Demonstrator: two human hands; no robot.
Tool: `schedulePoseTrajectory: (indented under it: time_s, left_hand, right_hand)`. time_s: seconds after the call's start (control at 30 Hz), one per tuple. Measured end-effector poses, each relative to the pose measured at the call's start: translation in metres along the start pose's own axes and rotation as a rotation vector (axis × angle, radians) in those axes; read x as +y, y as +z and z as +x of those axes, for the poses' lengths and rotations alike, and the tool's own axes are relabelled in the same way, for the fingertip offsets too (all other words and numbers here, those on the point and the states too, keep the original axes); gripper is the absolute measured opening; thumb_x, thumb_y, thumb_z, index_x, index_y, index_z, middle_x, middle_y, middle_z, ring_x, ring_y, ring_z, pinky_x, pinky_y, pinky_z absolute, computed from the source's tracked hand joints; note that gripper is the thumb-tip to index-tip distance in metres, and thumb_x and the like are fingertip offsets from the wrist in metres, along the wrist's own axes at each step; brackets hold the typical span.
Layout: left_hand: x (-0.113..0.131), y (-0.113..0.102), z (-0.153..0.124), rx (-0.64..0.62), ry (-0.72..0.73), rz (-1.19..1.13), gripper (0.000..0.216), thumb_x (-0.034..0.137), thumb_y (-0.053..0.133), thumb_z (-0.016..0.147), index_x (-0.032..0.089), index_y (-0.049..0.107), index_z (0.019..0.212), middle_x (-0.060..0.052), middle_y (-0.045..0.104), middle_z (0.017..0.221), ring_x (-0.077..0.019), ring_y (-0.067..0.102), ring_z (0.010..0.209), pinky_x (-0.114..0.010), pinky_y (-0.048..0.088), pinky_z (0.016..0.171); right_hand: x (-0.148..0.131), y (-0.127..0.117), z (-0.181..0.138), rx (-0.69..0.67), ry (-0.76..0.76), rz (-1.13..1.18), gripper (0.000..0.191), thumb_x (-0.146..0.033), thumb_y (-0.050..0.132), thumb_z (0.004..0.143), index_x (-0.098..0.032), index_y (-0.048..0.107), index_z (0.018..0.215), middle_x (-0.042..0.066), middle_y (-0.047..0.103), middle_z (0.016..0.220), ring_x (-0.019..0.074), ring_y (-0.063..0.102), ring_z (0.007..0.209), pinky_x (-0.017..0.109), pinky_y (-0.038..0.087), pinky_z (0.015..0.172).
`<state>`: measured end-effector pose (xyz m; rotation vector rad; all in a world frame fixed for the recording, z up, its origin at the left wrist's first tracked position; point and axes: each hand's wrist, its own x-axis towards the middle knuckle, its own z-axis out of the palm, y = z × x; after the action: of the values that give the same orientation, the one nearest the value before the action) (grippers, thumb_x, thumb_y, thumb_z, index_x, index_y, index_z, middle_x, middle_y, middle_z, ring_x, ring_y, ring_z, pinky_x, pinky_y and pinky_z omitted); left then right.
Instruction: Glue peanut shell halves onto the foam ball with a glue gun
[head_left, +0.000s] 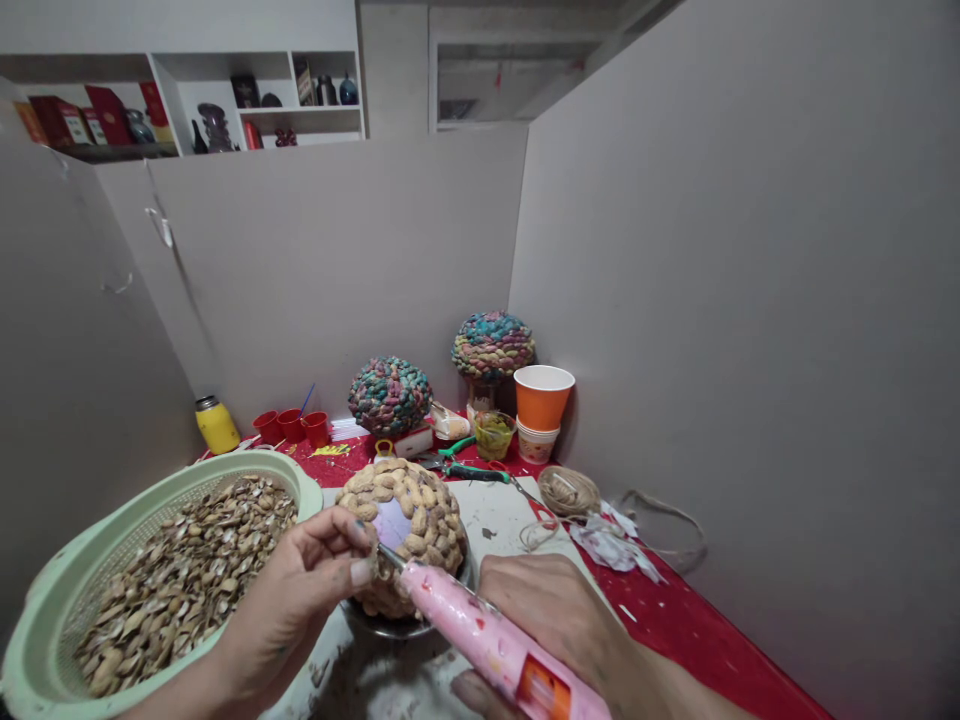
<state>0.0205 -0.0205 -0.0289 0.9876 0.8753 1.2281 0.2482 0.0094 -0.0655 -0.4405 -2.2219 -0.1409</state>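
My right hand (547, 610) grips a pink hot glue gun (480, 630), its metal tip pointing up and left. My left hand (300, 590) is closed in a pinch, with a peanut shell (384, 572) partly hidden at its fingertips, right by the gun's tip. Just behind both hands sits a ball covered with peanut shells (435, 510), with a bare lavender patch (391, 522) on its upper side. The ball rests in a metal bowl (405, 630). To the left, a pale green colander (45, 620) is filled with loose peanut shell halves (180, 570).
Behind stand two multicoloured shell-covered balls (390, 395), red cups (291, 425), a yellow bottle (217, 425) and an orange paper cup (543, 405). Green-handled pliers (476, 473) and a twine ball (568, 491) lie on the red cloth (705, 650). Grey panels (735, 300) enclose the table.
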Motion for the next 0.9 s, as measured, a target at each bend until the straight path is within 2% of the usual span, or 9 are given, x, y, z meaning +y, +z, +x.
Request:
schedulePoseTrajectory:
  time_s: [0.23, 0.37, 0.67, 0.9]
  left_hand:
    - [-0.0008, -0.0027, 0.0018, -0.039, -0.002, -0.028, 0.021, 0.023, 0.082, 0.069, 0.018, 0.065, 0.08, -0.003, 0.069, 0.079, -0.0158, 0.06, 0.074, -0.027, 0.047, 0.071]
    - [-0.0017, -0.0037, 0.0013, -0.04, 0.01, -0.031, 0.02, 0.022, 0.082, 0.07, 0.018, 0.066, 0.081, -0.002, 0.068, 0.08, -0.0144, 0.059, 0.073, -0.025, 0.047, 0.07]
    - [-0.0027, -0.0052, 0.0026, -0.051, 0.029, -0.04, 0.021, 0.02, 0.079, 0.073, 0.02, 0.065, 0.089, -0.002, 0.067, 0.088, -0.0151, 0.06, 0.082, -0.025, 0.048, 0.076]
    - [-0.0019, -0.0046, 0.0017, -0.033, 0.054, -0.036, 0.024, 0.021, 0.08, 0.072, 0.02, 0.064, 0.091, -0.003, 0.068, 0.09, -0.0168, 0.062, 0.085, -0.027, 0.049, 0.078]
  right_hand:
    - [-0.0034, -0.0061, 0.0077, 0.011, 0.015, 0.049, 0.049, -0.045, 0.029, 0.106, -0.019, 0.043, 0.067, -0.003, 0.043, 0.058, 0.0104, 0.033, 0.048, 0.026, 0.025, 0.046]
    - [-0.0025, -0.0046, 0.0058, 0.007, 0.024, 0.064, 0.047, -0.045, 0.033, 0.104, -0.019, 0.044, 0.067, -0.003, 0.044, 0.058, 0.0107, 0.034, 0.048, 0.026, 0.025, 0.045]
    - [-0.0044, -0.0082, 0.0084, -0.011, 0.022, 0.042, 0.051, -0.044, 0.027, 0.106, -0.018, 0.047, 0.067, -0.002, 0.046, 0.058, 0.0107, 0.036, 0.047, 0.026, 0.026, 0.045]
    - [-0.0045, -0.0072, 0.0061, 0.004, 0.021, 0.043, 0.048, -0.045, 0.029, 0.105, -0.019, 0.044, 0.067, -0.003, 0.045, 0.057, 0.0107, 0.035, 0.047, 0.026, 0.025, 0.045]
